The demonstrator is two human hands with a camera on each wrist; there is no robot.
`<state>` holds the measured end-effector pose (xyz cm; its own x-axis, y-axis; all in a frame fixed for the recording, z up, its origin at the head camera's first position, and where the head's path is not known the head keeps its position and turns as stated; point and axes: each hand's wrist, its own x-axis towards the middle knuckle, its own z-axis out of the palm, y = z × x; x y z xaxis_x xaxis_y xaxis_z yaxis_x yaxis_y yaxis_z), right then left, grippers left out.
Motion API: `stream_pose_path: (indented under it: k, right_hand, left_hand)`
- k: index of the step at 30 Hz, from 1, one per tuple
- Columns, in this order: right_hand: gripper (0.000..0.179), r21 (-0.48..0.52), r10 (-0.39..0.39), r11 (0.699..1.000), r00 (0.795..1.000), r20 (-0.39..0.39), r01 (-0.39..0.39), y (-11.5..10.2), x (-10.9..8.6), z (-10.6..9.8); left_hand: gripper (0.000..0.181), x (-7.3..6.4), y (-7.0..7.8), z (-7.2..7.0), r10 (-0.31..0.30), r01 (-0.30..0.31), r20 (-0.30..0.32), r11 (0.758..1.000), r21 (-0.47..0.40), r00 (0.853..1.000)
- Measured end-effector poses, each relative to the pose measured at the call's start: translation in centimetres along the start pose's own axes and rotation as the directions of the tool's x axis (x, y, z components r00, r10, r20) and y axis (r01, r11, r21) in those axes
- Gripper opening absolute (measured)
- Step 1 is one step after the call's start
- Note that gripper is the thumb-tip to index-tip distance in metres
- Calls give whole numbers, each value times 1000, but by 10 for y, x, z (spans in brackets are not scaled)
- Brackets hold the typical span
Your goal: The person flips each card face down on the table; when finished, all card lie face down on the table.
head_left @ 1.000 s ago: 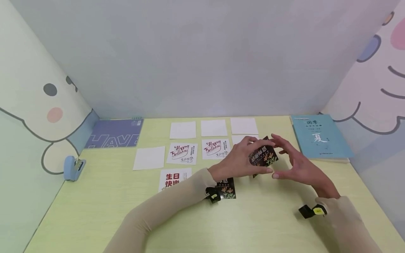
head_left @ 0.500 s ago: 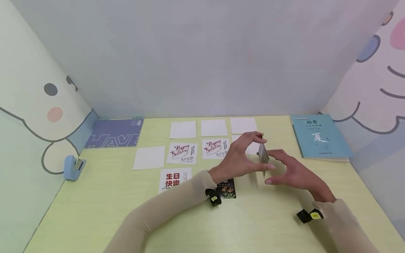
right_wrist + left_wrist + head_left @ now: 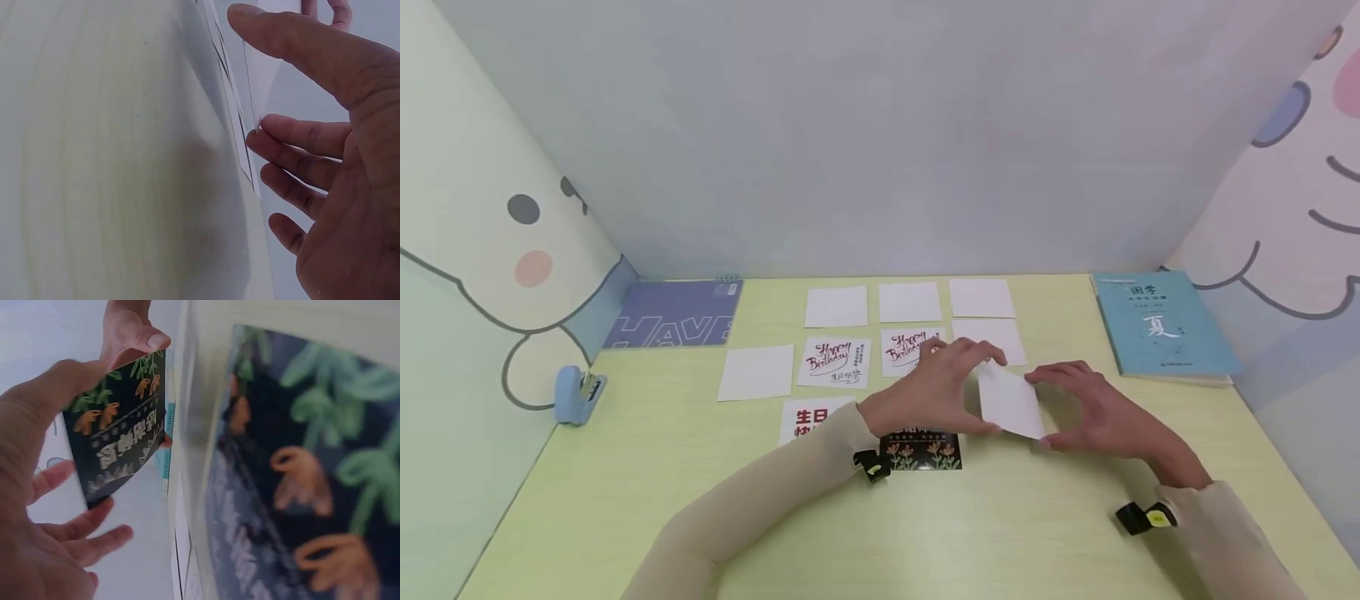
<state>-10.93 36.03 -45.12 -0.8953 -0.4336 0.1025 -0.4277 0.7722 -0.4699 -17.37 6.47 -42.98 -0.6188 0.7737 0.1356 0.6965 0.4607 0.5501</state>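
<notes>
Between both hands a square card [image 3: 1011, 402] is held above the table, its plain white side up in the head view. Its underside, seen in the left wrist view, is black with orange flowers and pale Chinese lettering. My left hand [image 3: 928, 390] pinches the left edge, thumb at the near corner and fingers at the far one. My right hand [image 3: 1093, 414] grips the right side by its corners between thumb and fingertips. Partly hidden below my left hand lies another black flower card [image 3: 925, 456]. Just behind the held card is a blank white card [image 3: 1009, 340].
Several more white cards [image 3: 910, 302] lie in rows, with two Happy Birthday cards [image 3: 833, 362] and a card with red lettering [image 3: 812, 414]. A blue stapler [image 3: 572, 396] and purple notebook [image 3: 673, 315] are at left, a teal book [image 3: 1165, 325] at right.
The held card has turned over: its black printed face showed first, then it stood edge-on, now its white side shows. Both hands have lowered it slightly, the left hand shifting a little left.
</notes>
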Motion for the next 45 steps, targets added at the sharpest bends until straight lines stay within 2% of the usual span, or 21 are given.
stream_pose_path:
  k: [4,9,13,15,21,25,29,33,36,39,42,45]
  right_hand:
    - [83,11,24,1000,998,50,-24,-2,0,-1]
    - [78,9,17,1000,996,90,-17,-3,2,0]
    - [78,-3,-7,1000,996,92,8,-3,2,1]
    - [80,-8,-22,1000,996,89,23,-2,2,2]
    - [80,-28,-55,998,994,91,58,-2,3,2]
    - [77,-24,-39,999,994,100,42,-4,6,0]
    - [65,0,-2,1000,997,79,2,-5,19,1]
    - [55,11,-20,1000,1000,16,20,-6,38,4]
    - [54,22,-34,999,999,2,34,-8,54,5]
    - [55,28,-37,999,999,14,37,-11,69,7]
    - [56,36,-53,998,998,15,53,-13,86,11]
    - [55,41,-67,997,997,25,66,-15,101,15]
  left_hand:
    - [86,-9,2,5,-72,61,86,990,127,994]
    - [74,-15,9,17,-153,120,114,961,248,982]
    - [56,-19,14,24,-180,134,124,940,314,976]
    - [51,-20,16,25,-181,133,118,934,332,976]
    - [52,-21,18,22,-179,127,124,930,346,976]
    - [52,-21,14,18,-169,115,151,942,316,974]
    - [54,-22,1,9,-154,115,156,965,236,976]
    - [59,-25,-22,-10,-174,148,129,971,188,976]
    - [66,-28,-43,-30,-216,195,106,964,179,971]
    - [74,-32,-61,-48,-269,252,103,956,149,958]
    - [78,-35,-77,-58,-297,280,113,949,146,948]
    - [82,-35,-88,-62,-306,285,128,946,156,943]
